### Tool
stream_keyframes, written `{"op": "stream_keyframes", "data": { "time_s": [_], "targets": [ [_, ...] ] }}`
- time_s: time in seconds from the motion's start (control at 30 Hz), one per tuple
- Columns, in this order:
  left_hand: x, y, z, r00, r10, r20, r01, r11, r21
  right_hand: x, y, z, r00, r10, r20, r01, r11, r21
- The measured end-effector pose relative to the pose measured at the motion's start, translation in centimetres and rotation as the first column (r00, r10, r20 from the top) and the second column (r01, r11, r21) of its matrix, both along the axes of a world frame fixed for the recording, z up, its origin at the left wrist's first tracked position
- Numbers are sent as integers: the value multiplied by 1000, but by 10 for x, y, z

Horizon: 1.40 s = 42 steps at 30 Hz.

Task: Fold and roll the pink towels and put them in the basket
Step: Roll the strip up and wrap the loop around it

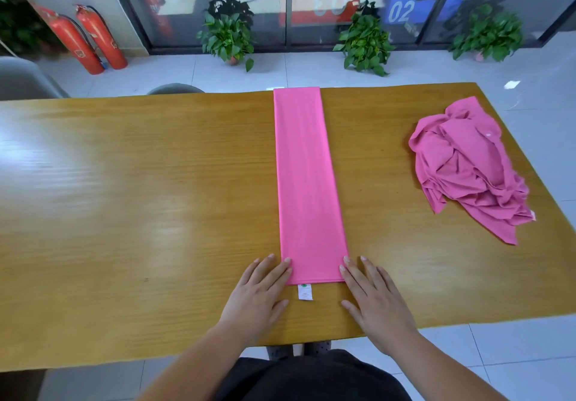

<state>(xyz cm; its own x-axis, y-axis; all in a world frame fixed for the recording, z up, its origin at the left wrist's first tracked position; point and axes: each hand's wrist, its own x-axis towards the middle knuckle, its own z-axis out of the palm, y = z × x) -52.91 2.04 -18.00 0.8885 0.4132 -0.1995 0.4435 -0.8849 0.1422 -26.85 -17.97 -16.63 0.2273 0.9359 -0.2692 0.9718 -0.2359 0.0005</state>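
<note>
The long towel (308, 182) lies flat on the table (124, 198), folded into a thin strip that runs away from the person; its white tag (304, 292) sticks out at the near end. The left hand (258, 294) and right hand (374, 301) lie flat beside that end, fingers straight, tips touching its edges, holding nothing. It looks soft, thin and light, so it may slip; best to pinch the near corners and roll tight. A second towel (467, 170) sits crumpled at the right; no basket shows.
</note>
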Motion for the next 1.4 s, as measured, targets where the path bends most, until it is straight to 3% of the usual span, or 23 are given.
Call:
{"op": "stream_keyframes", "data": {
  "time_s": [0.33,0.53,0.73,0.9,1.0,1.2,1.4],
  "targets": [
    [25,-30,32,980,178,91,-182,982,41,25,13,1,986,164,-4,-148,902,406],
    [30,-41,42,951,296,84,-294,955,-40,31,26,-3,978,205,44,-205,891,406],
    [35,-37,47,937,343,64,-339,938,-72,41,39,1,978,57,-202,31,913,406],
    [37,-32,36,923,364,121,-361,931,-48,50,42,-1,947,42,-319,89,919,385],
    [36,-30,27,919,336,206,-338,941,-25,50,34,-5,949,76,-305,64,904,424],
    [29,-29,14,878,378,295,-374,925,-72,54,12,-13,957,240,-162,-153,894,421],
    [32,-24,14,810,514,282,-464,856,-227,49,19,-12,972,150,-179,-57,895,442]
  ]
}}
